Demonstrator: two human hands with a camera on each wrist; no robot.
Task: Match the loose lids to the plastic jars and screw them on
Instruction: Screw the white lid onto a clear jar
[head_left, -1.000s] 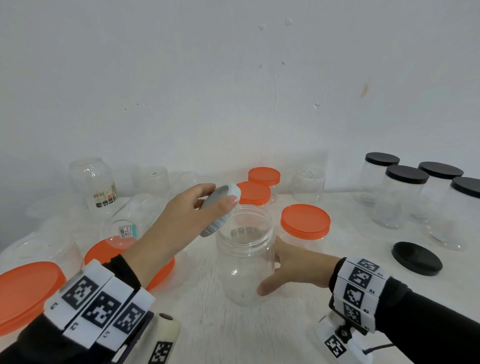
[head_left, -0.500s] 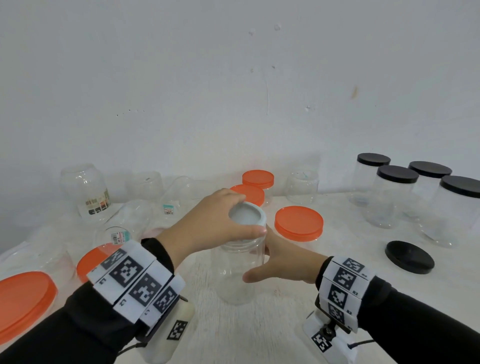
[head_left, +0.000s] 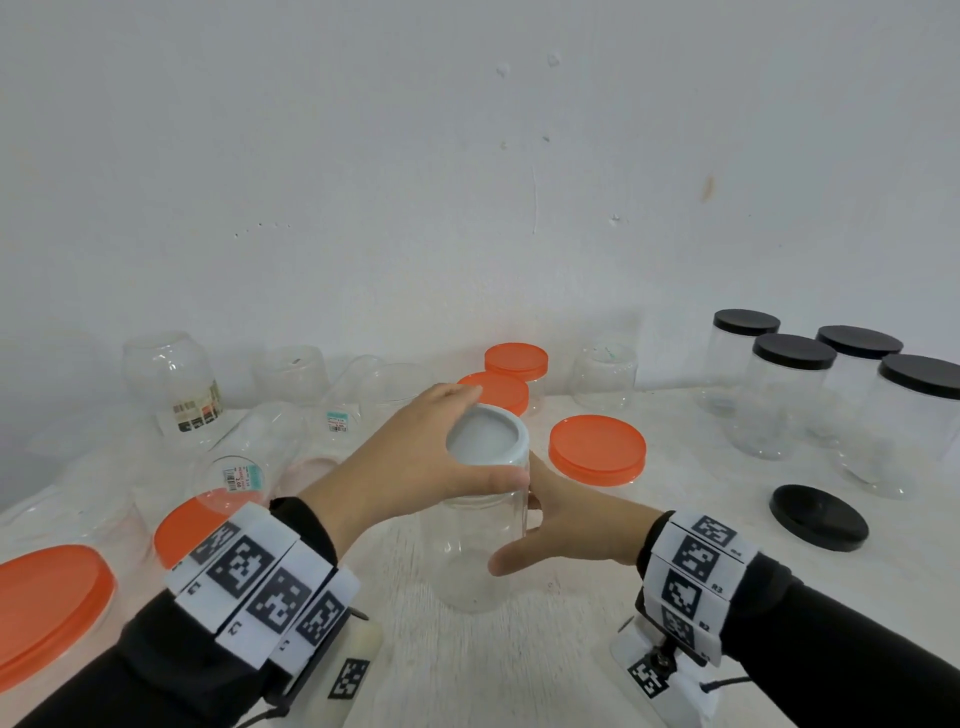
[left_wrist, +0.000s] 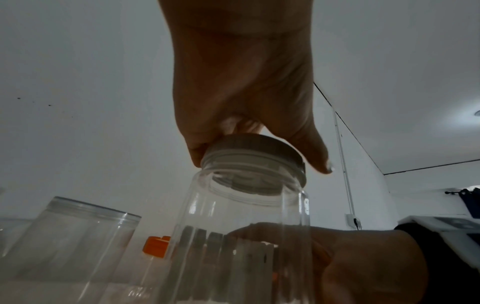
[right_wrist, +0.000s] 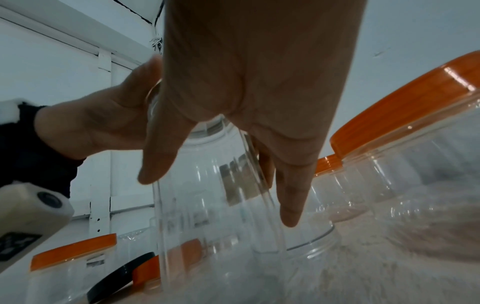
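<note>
A clear plastic jar (head_left: 475, 551) stands upright at the middle of the table. A white lid (head_left: 487, 435) sits on its mouth. My left hand (head_left: 415, 467) grips that lid's rim from the left, thumb on the near side and fingers round the far side; the left wrist view shows the white lid (left_wrist: 255, 158) seated over the jar (left_wrist: 244, 242) neck. My right hand (head_left: 556, 525) wraps the jar's body from the right, thumb in front and fingers behind. In the right wrist view the jar (right_wrist: 218, 205) sits between the thumb and fingers.
Jars with orange lids (head_left: 597, 449) stand behind the hands, more orange-lidded ones (head_left: 49, 603) at the left. Several black-lidded jars (head_left: 795, 384) stand at the right, with a loose black lid (head_left: 818, 517) on the table. Open clear jars (head_left: 171, 384) line the back wall.
My left hand brought the white lid, held tilted above the jar, down onto its mouth and now grips it there. The right hand has kept hold of the jar.
</note>
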